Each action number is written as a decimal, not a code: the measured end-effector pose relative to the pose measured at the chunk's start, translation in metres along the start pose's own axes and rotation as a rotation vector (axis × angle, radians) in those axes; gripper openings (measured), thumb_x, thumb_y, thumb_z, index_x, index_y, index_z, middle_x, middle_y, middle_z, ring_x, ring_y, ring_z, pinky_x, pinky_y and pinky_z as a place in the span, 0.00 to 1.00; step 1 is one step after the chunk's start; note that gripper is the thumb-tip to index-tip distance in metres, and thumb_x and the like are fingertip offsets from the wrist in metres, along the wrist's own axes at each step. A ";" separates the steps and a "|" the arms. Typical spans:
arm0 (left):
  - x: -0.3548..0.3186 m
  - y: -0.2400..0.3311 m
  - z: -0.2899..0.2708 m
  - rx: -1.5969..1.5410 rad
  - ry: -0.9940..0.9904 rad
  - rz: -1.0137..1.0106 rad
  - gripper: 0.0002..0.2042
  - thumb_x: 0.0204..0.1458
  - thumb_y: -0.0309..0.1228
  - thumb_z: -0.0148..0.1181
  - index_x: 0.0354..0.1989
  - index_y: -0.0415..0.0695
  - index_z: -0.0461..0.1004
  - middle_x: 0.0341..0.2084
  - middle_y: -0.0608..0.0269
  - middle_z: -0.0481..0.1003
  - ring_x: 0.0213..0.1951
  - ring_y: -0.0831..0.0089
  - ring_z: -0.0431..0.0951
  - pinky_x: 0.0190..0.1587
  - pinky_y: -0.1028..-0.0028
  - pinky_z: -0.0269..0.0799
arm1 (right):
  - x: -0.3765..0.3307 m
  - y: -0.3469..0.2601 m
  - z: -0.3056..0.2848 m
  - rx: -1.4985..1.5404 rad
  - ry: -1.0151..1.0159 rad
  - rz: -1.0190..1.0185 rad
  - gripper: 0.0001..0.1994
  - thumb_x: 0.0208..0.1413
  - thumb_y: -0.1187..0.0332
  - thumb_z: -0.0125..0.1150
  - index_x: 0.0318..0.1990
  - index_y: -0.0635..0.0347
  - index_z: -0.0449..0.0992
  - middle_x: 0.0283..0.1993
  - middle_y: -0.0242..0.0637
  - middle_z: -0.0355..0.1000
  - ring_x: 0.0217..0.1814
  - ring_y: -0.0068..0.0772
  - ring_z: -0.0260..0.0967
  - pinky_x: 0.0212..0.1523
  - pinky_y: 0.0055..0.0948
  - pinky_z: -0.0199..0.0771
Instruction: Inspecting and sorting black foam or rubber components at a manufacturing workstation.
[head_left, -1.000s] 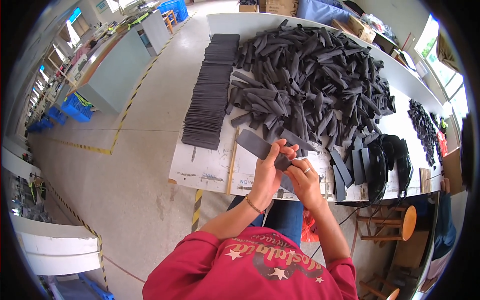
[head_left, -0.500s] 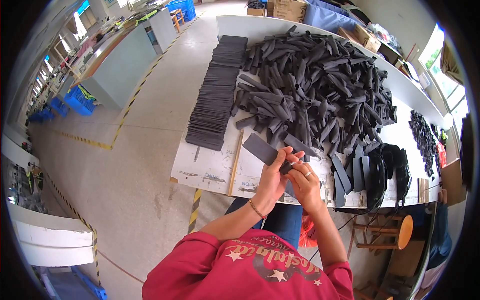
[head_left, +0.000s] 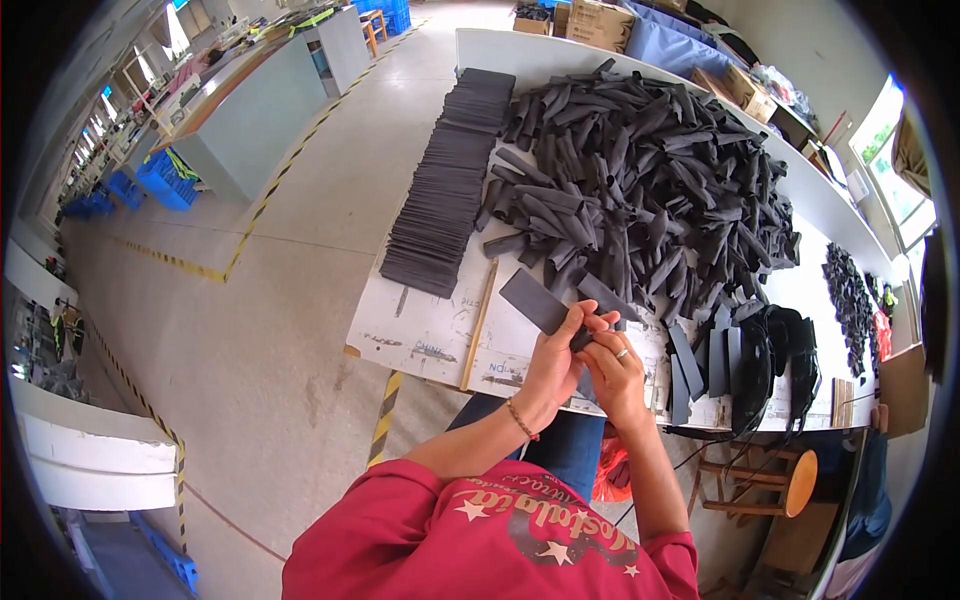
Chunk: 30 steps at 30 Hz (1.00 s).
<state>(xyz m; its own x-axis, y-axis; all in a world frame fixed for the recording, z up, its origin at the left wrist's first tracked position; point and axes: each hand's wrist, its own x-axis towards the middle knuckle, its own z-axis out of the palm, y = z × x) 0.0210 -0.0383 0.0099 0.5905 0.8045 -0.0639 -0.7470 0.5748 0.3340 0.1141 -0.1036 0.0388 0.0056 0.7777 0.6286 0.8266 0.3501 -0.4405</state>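
Note:
In front of me, over the near edge of the table, both hands are on one dark grey fabric strip (head_left: 533,302). Its flat end sticks out up and to the left. My left hand (head_left: 556,362) is closed on its middle, thumb on top. My right hand (head_left: 618,368), with a ring on one finger, pinches the other end, which looks folded or rolled and is mostly hidden by fingers. Beyond the hands rises a big loose pile of curled dark grey fabric pieces (head_left: 650,170). Left of that pile runs a long, tight row of flat strips (head_left: 440,190).
A wooden stick (head_left: 478,325) lies on the white table (head_left: 420,335) left of my hands. Flat dark strips (head_left: 683,365) and a shiny black bundle (head_left: 770,355) are to the right. A wooden stool (head_left: 798,483) stands below the table's right side. Cardboard boxes (head_left: 598,20) sit behind the back panel.
The view has turned slightly, so the table appears shifted. Both hands keep hold of the same strip, with only small finger movement.

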 end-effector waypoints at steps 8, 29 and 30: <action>0.003 0.011 0.002 0.118 0.009 -0.002 0.17 0.63 0.40 0.50 0.48 0.37 0.72 0.34 0.57 0.78 0.49 0.60 0.76 0.54 0.66 0.69 | -0.011 -0.011 0.009 0.105 0.069 0.288 0.09 0.47 0.78 0.66 0.36 0.68 0.75 0.42 0.45 0.71 0.40 0.37 0.72 0.41 0.30 0.74; 0.008 0.025 0.002 0.298 -0.148 0.062 0.17 0.63 0.39 0.49 0.50 0.38 0.72 0.53 0.46 0.72 0.53 0.64 0.74 0.60 0.62 0.65 | 0.002 -0.014 0.013 0.802 0.343 0.894 0.10 0.59 0.67 0.61 0.32 0.67 0.77 0.30 0.30 0.75 0.31 0.17 0.67 0.36 0.18 0.70; 0.008 0.025 0.002 0.300 -0.146 0.064 0.17 0.63 0.39 0.49 0.50 0.38 0.72 0.53 0.46 0.72 0.53 0.64 0.74 0.60 0.62 0.65 | 0.000 -0.015 0.015 0.805 0.341 0.894 0.10 0.59 0.67 0.61 0.32 0.67 0.77 0.30 0.30 0.75 0.31 0.17 0.67 0.36 0.18 0.70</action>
<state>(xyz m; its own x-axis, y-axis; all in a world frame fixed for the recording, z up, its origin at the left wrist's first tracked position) 0.0082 -0.0178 0.0195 0.5989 0.7953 0.0943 -0.6739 0.4368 0.5958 0.0937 -0.1013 0.0357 0.6322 0.7747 -0.0117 -0.1196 0.0827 -0.9894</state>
